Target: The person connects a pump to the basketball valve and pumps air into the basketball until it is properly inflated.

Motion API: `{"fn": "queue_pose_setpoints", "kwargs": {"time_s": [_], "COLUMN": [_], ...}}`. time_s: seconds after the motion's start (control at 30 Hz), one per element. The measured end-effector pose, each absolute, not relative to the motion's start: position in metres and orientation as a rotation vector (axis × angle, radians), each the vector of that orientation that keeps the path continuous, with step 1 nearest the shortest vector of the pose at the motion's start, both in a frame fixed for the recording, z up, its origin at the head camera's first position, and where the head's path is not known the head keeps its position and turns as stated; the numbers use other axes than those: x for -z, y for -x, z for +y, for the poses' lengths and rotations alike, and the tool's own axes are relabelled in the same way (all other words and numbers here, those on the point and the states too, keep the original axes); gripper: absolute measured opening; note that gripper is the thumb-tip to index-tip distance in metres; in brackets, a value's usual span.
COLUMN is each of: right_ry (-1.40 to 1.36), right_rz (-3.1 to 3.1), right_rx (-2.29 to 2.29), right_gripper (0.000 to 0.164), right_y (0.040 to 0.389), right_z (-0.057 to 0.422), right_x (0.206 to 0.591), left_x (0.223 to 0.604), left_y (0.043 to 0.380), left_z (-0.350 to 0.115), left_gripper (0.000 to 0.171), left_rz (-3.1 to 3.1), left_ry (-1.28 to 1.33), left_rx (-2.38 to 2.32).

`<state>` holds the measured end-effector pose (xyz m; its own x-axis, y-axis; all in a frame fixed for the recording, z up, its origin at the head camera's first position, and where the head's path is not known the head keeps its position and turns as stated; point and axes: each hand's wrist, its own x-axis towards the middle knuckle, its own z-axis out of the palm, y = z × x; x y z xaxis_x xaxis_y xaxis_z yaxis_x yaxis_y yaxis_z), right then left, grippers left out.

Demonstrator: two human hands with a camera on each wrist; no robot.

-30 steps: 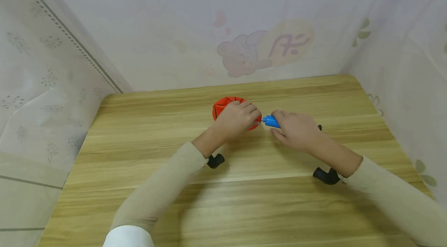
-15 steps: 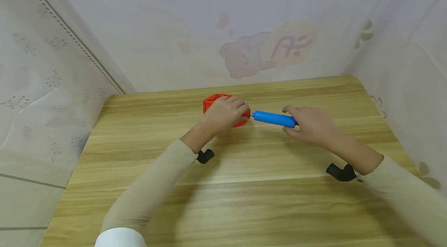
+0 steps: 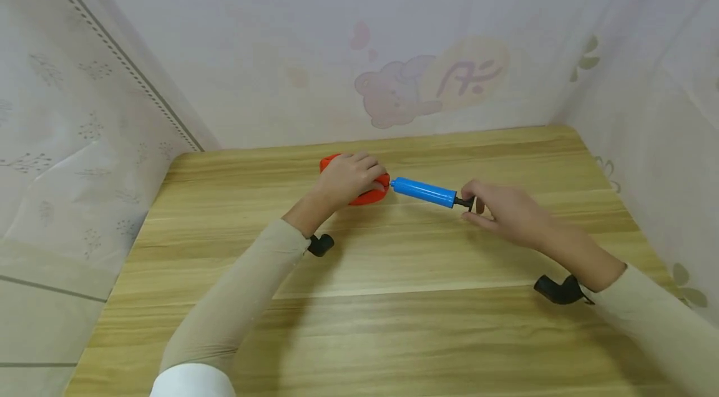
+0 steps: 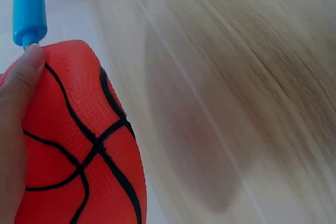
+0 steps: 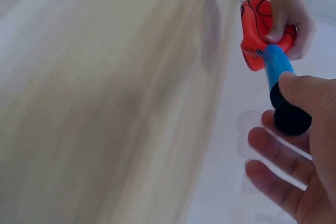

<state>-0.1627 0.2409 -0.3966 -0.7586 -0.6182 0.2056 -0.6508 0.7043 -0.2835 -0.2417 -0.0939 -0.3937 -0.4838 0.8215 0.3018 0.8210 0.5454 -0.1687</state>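
My left hand (image 3: 351,177) grips a soft, partly flattened red toy basketball (image 3: 369,197) with black lines. In the left wrist view, the thumb (image 4: 26,72) presses beside the spot where a blue ball pump (image 4: 30,9) meets the ball (image 4: 79,129). Across the gap between the hands stretches the pump (image 3: 424,191), its nozzle end at the ball. A black plunger rod shows at its right end. My right hand (image 3: 505,213) pinches the black handle (image 5: 292,119) between thumb and forefinger, while the other fingers are loosely spread below it in the right wrist view.
Both hands work above a wood-grain table (image 3: 404,334). A pale printed curtain (image 3: 269,60) stands behind the table and along its sides. Black curved wrist mounts (image 3: 558,289) stick out beneath each wrist.
My right hand has slid from the blue barrel back to the handle and drawn the black rod out to the right. My left hand and the basketball have shifted left.
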Motion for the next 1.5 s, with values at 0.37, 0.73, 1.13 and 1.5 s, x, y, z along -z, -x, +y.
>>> {"fn": "queue_pose_setpoints", "kwargs": {"time_s": [0.37,0.73,1.13,1.5], "right_ry": [-1.298,-1.26,-1.285,-1.31], "right_rz": [-2.643,-2.662,-2.62,-2.572], "right_rx": [-0.643,-0.704,-0.745,-0.703], "right_gripper": [0.018,0.015,0.016,0.018], "right_y": [0.151,0.143,0.145,0.144], "right_z": [0.234,0.226,0.222,0.217], "right_x": [0.438,0.445,0.438,0.433], "left_x": [0.421,0.441,0.428,0.434], "left_y": [0.249,0.239,0.21,0.194], "left_z": [-0.101,-0.094,-0.056,-0.03], "left_gripper": [0.025,0.074,0.076,0.066], "left_rz": [-2.563,-2.781,-2.646,-2.605], "left_ry": [1.37,1.215,1.372,1.432], "left_rx": [-0.086,-0.058,0.058,0.016]}}
